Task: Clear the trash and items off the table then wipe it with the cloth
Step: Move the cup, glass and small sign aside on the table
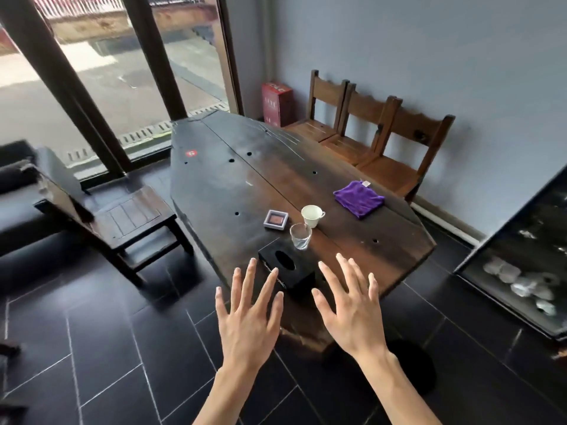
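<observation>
A long dark wooden table (245, 167) stands ahead of me. Near its close end sit a black tissue box (287, 268) with an oval hole, a clear drinking glass (300, 236), a white teacup (311, 215) and a small flat square case (276, 219). A folded purple cloth (359, 198) lies by the right edge. My left hand (248, 317) and my right hand (352, 311) hover in front of the table's near end, fingers spread and straight, holding nothing and touching nothing.
Three wooden chairs (392, 139) line the wall right of the table, with a red box (277, 102) in the corner. A dark chair (116, 210) stands at the left side. A glass cabinet (521, 271) is at right. Black floor tiles lie below.
</observation>
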A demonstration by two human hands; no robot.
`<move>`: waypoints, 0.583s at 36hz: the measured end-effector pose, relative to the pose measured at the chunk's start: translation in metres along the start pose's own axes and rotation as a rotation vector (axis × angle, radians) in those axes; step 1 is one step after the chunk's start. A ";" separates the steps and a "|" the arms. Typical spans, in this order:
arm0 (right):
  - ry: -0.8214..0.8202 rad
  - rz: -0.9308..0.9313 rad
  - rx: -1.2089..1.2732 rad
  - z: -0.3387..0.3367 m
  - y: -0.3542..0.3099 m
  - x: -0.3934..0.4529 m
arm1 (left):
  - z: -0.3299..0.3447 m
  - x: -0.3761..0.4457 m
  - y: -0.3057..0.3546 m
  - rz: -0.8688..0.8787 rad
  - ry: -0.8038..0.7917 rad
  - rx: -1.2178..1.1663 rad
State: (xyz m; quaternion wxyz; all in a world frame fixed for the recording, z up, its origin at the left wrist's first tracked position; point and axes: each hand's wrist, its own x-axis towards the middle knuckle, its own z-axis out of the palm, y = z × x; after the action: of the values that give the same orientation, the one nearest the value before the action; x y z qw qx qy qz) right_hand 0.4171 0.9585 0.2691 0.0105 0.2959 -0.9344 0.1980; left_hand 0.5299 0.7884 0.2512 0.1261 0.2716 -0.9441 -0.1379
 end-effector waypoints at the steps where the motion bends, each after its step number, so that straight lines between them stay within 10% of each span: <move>1: 0.005 -0.005 0.005 0.005 -0.014 0.004 | -0.006 0.002 -0.014 0.001 0.003 -0.002; 21: 0.008 -0.032 -0.029 0.067 -0.143 0.098 | -0.034 0.077 -0.152 -0.077 0.051 -0.036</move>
State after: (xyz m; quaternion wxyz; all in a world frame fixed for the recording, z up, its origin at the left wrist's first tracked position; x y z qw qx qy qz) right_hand 0.4232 0.7727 0.2729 0.0216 0.3100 -0.9323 0.1852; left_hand 0.5503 0.6161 0.2459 0.1496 0.3086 -0.9268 -0.1527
